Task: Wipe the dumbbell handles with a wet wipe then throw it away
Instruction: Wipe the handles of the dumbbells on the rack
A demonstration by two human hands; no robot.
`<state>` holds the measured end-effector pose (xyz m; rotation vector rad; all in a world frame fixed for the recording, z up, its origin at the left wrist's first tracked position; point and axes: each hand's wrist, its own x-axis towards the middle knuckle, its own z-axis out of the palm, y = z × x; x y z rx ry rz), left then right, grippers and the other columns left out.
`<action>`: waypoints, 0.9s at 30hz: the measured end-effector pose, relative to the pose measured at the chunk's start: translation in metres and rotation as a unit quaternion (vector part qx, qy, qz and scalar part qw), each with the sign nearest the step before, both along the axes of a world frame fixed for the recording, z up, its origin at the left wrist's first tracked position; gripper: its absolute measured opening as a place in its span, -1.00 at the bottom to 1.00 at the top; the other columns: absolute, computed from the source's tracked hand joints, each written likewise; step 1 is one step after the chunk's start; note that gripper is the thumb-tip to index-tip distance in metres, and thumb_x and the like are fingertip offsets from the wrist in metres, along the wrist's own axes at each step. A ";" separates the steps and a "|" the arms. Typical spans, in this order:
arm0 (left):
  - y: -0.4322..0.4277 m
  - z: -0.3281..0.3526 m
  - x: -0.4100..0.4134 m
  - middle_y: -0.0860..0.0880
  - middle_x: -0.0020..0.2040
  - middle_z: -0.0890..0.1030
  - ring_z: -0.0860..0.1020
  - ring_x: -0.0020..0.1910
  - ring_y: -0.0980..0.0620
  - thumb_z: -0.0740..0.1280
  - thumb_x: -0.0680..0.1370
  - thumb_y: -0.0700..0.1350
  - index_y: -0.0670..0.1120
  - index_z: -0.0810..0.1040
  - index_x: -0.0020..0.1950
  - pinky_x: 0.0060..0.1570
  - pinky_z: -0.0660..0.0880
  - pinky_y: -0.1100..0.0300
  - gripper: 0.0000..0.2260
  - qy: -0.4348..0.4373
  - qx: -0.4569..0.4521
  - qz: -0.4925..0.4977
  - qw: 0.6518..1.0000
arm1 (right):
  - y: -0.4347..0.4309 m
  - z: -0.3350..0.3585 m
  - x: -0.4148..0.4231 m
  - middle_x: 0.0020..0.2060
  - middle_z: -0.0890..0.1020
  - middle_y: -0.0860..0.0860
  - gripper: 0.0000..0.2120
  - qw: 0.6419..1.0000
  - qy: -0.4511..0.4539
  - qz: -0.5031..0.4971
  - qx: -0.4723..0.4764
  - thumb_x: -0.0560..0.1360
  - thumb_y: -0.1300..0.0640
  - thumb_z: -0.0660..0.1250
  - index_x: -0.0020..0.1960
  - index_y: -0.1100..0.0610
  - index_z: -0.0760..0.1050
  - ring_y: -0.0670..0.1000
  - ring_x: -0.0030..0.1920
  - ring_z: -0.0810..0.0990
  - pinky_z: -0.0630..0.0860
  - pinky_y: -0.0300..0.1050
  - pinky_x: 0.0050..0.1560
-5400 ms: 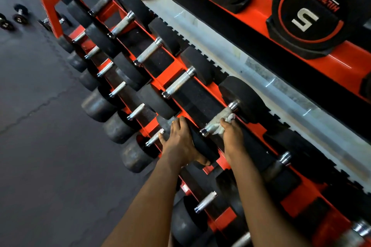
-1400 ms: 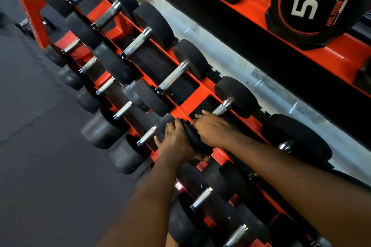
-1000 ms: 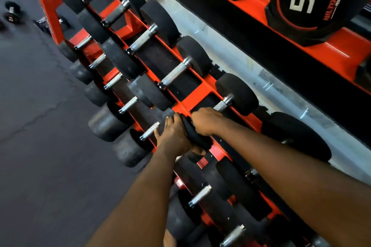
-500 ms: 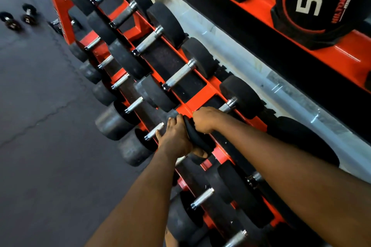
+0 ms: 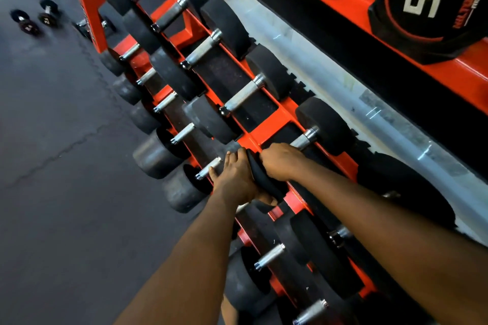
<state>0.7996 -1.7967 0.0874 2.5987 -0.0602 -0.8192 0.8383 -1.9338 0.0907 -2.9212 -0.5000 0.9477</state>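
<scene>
Our left hand is wrapped over the near black head of a dumbbell on the upper tier of the orange rack. Our right hand is closed around that dumbbell's metal handle, whose far end shows beside the far head. The wet wipe is hidden; we cannot tell whether it sits under the right hand. Two small dumbbells lie on the floor at far left.

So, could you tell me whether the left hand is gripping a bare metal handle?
No, the left hand rests on the black rubber head of a dumbbell, beside the right hand.
</scene>
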 end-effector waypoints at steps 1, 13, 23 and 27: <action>-0.002 0.000 0.000 0.00 0.51 0.24 0.16 0.56 -0.02 0.68 0.06 0.23 -0.04 0.13 0.51 0.46 -0.03 -0.39 0.18 0.000 -0.002 -0.002 1.000 | -0.007 -0.004 -0.008 0.02 0.65 0.18 -0.78 0.999 -0.031 0.015 0.019 0.51 0.24 0.18 0.05 0.20 0.56 0.20 0.09 0.58 0.44 -0.04 0.06; 0.003 -0.012 -0.001 -0.03 0.58 0.18 0.09 0.61 -0.03 0.67 0.04 0.27 -0.04 0.03 0.57 0.48 -0.02 -0.43 0.29 -0.002 -0.015 0.009 1.000 | -0.006 -0.022 -0.090 -0.04 0.72 0.10 -0.71 0.721 -0.218 -0.583 0.303 0.47 0.34 0.25 0.02 0.13 0.68 0.11 0.02 0.66 0.54 -0.15 0.04; 0.002 -0.009 -0.001 0.01 0.53 0.22 0.16 0.57 -0.03 0.67 0.03 0.25 -0.02 0.06 0.54 0.47 -0.02 -0.42 0.25 0.000 -0.026 0.010 1.000 | 0.015 -0.066 -0.056 -0.13 0.68 0.15 -0.82 0.509 0.027 -0.730 0.456 0.46 0.35 0.24 -0.14 0.15 0.57 0.12 -0.15 0.63 0.60 0.02 -0.01; 0.000 -0.008 -0.001 0.02 0.49 0.28 0.21 0.55 -0.03 0.67 0.02 0.25 -0.02 0.14 0.48 0.46 0.01 -0.44 0.19 -0.008 -0.025 0.009 1.000 | 0.007 -0.058 -0.068 -0.11 0.70 0.16 -0.76 0.513 0.032 -0.697 0.501 0.49 0.38 0.23 -0.11 0.15 0.63 0.11 -0.14 0.67 0.63 0.04 -0.02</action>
